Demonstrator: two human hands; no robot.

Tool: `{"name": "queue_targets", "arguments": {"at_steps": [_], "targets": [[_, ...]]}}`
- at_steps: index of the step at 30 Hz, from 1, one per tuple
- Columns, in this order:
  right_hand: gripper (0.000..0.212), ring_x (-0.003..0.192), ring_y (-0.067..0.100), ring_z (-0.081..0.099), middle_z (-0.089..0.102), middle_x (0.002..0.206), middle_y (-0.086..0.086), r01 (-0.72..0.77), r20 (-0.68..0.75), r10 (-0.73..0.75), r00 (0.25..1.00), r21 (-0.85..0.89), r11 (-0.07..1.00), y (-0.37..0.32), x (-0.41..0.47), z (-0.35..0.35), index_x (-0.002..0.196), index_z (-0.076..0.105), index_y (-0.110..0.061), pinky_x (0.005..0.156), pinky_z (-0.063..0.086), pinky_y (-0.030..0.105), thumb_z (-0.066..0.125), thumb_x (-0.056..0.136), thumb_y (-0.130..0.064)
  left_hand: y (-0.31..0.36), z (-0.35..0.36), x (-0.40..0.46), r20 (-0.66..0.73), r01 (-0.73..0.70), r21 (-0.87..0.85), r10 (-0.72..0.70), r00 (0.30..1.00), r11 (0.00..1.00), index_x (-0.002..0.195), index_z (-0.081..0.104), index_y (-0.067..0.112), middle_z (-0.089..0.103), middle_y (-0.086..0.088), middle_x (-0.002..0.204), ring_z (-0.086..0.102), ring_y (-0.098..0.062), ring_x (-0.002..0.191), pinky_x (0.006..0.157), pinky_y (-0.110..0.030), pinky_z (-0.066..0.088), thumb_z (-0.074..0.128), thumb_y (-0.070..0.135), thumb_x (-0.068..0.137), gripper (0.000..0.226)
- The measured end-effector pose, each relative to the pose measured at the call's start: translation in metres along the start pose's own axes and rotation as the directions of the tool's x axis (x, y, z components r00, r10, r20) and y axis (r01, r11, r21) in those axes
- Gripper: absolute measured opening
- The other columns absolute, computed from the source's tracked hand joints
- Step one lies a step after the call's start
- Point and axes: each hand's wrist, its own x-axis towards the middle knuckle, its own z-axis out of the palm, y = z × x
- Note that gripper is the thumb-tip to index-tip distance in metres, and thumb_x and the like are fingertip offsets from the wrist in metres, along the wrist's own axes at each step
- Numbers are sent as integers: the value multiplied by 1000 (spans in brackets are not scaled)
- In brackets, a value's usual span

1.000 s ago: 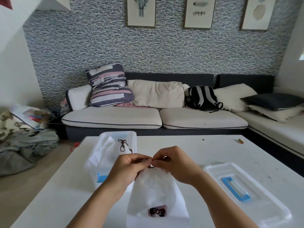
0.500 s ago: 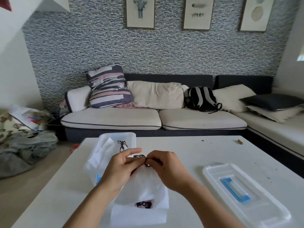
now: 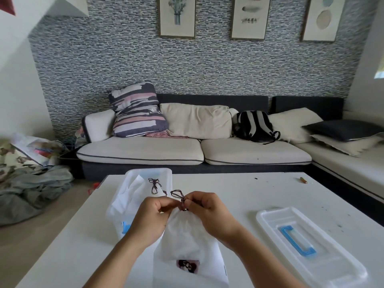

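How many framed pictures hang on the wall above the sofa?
3, in a row: the left picture above the beige cushion, the middle picture above the backpack, the right picture toward the corner. Their tops are cut off; none seems hidden.

Back wall [image 3: 207,65]: mottled blue-grey brick-pattern paper across the upper frame, with three framed prints [image 3: 177,16] along the top edge. Mid-frame: corner sofa [image 3: 141,150], dark frame, cream seats. Striped cushion [image 3: 138,110] left of centre, black-and-grey backpack [image 3: 256,126] right of centre. White table [image 3: 259,194] fills the lower half. Pale floor [image 3: 72,202] and heaped grey cloth [image 3: 31,188] at left. Soft daylight.
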Motion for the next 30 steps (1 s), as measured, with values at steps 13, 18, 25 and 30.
{"name": "queue_targets", "arguments": {"at_steps": [13,18,25,30], "targets": [[19,67,12,46,58,72,-2,-40,-36,34,999,-188,981,9,3,-5,85,68,-6,65,39,27,55,98,-12,7,9,-6,71,160,-145,-151,986,976,95,81,18,79,-2,96,72,-12,100,91,-24,50,77,17,84,12],[25,58,3,46,57,60,-14,-21,-74,-5,997,-344,939,4,4,-8,75,66,-21,60,37,18,57,97,-14,6,13,-5,27,182,-150,-180,983,972,87,82,19,79,-2,92,72,-17,97,92,-30,51,72,21,87,10],[23,63,7,51,63,69,-5,-26,-152,-59,987,-502,864,1,6,-3,75,65,-15,58,38,17,56,96,-13,5,23,-2,-77,212,-335,-251,965,918,84,81,9,78,-8,93,71,-29,101,99,-40,53,69,4,88,14],[26,63,13,50,65,69,2,-91,-229,-25,973,-482,872,-5,7,0,71,66,-11,55,37,18,56,95,-14,4,24,1,-52,227,-442,-277,960,868,88,78,3,77,-14,98,70,-30,98,96,-40,52,68,5,88,11]]}}
